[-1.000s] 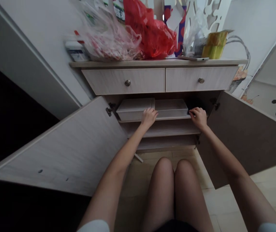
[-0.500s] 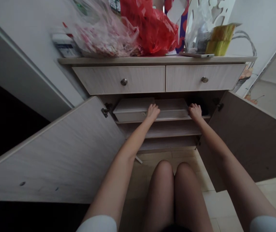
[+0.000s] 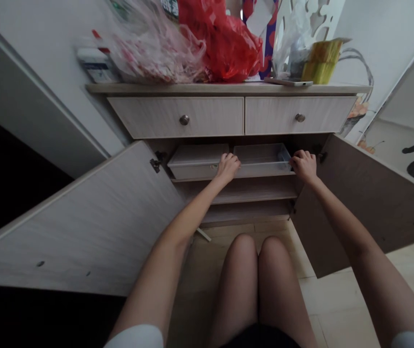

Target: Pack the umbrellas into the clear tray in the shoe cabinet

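Note:
A clear plastic box (image 3: 263,169) sits on the upper shelf inside the cabinet, and its hollow inside shows from above. My left hand (image 3: 228,166) is closed at the box's left front corner, beside a second, whitish box. The fingers of my right hand (image 3: 304,165) are curled on the right end of the clear box. On the left half of the same shelf rests the whitish storage box (image 3: 195,169) with a flat top and a small label on its front. My fingertips are partly hidden at both corners.
The left cabinet door (image 3: 94,222) and right cabinet door (image 3: 359,198) are swung wide on either side. Two drawers with round knobs (image 3: 184,120) are above. Plastic bags (image 3: 228,48), a white bottle (image 3: 98,65) and a yellow container (image 3: 321,60) crowd the top.
My right hand has moved right with the box's right end. The right box looked flat-topped before, and its inside shows now. My left hand stays close to the same place.

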{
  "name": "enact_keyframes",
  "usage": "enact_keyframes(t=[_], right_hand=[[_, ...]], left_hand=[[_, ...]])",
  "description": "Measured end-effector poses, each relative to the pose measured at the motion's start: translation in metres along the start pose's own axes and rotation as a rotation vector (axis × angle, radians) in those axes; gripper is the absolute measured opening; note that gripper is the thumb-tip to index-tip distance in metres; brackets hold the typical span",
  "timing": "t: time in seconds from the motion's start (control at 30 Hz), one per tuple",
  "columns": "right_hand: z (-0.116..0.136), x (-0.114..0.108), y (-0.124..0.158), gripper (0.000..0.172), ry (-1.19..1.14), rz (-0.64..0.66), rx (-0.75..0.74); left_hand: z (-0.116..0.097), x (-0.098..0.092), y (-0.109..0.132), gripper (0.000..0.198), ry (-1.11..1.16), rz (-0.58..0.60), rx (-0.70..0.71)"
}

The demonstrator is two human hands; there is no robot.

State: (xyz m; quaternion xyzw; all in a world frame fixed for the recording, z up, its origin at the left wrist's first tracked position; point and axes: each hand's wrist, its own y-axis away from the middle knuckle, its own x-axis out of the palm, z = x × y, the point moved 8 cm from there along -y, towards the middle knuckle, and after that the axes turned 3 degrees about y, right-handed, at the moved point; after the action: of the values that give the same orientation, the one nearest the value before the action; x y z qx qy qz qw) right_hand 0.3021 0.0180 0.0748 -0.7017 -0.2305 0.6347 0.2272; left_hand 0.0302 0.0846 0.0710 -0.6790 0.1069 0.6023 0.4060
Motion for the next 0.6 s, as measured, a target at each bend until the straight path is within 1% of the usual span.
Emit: enact_keyframes(t=[0.13,0.2,0.3,0.37,0.47,0.6], right_hand=[[0.004,-0.026,0.038,0.022,-0.051,-0.054,-0.013],[0.009,-0.037,0.063,0.021,-0.071,-0.067,-0.034],[0.022,-0.055,0.106,0.02,-0.1,-0.068,-0.077],[0.032,-0.066,0.136,0.019,-0.122,-0.064,-0.101],[0.048,-0.079,0.178,0.017,-0.147,-0.046,-0.114],[0.067,-0.088,0.219,0.016,-0.145,-0.011,-0.122]], left_hand=[[-0.025,-0.024,0.04,0.022,0.049,-0.065,0.044],[-0.038,-0.033,0.066,0.021,0.043,-0.066,0.063],[-0.056,-0.042,0.109,0.02,0.044,-0.072,0.085],[-0.067,-0.044,0.139,0.017,0.048,-0.09,0.098],[-0.08,-0.042,0.182,0.017,0.072,-0.118,0.113],[-0.091,-0.035,0.229,0.017,0.126,-0.137,0.079]])
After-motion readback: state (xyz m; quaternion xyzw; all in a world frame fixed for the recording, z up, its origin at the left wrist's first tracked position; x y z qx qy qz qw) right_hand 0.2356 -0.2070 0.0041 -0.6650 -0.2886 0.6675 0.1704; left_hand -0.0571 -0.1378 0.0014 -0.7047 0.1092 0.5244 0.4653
